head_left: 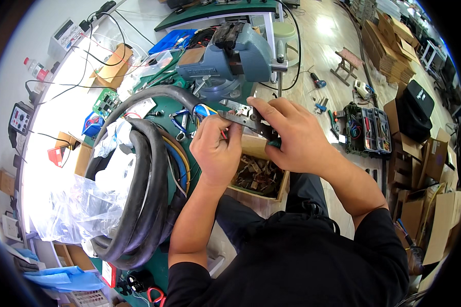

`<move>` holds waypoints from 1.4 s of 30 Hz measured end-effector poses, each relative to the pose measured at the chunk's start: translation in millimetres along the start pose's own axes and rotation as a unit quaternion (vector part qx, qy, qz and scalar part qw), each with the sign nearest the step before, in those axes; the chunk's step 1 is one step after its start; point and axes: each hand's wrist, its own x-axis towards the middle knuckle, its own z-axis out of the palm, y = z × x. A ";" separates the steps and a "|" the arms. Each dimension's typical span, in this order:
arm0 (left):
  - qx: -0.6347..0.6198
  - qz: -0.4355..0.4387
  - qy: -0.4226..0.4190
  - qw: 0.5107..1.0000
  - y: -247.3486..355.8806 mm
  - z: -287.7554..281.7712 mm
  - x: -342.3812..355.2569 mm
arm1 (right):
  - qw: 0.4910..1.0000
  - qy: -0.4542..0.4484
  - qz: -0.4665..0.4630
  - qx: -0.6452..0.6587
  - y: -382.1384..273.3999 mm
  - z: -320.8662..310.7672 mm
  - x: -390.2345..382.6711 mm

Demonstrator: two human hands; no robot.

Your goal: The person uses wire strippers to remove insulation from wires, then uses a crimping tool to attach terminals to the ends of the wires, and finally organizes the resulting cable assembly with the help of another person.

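My left hand (215, 146) pinches thin coloured wires (205, 109) that come out of the end of a thick black cable (159, 92). My right hand (287, 133) is closed on a metal hand tool (246, 121), perhaps a stripper or crimper, whose jaws lie at the wires beside my left fingers. The tool's handles are mostly hidden by my palm. Just beyond both hands stands a blue-grey bench vice (243, 61). Below them is an open box of small brownish metal pieces (256, 174). Loose wrenches (182, 123) lie left of the wire end.
The coiled cable (138, 194) and crumpled clear plastic (77, 210) crowd the green bench at left, with a circuit board (106, 104) behind. On the floor at right are an open toolbox (368, 128), a black case (415, 110), cardboard boxes (440, 225), a drill (317, 81) and a small stool (348, 64).
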 end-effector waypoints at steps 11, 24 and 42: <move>-0.002 0.020 -0.002 1.000 -4.3 0.8 -2.9 | 0.999 -0.017 0.011 0.027 1.4 0.8 -1.9; -0.020 -0.025 -0.032 0.999 -0.4 -2.7 -0.4 | 1.000 -0.001 -0.007 0.015 5.4 -0.5 -0.2; -0.082 -0.065 -0.064 0.992 -7.3 -8.9 1.4 | 0.998 0.010 -0.057 -0.037 11.1 -5.4 5.9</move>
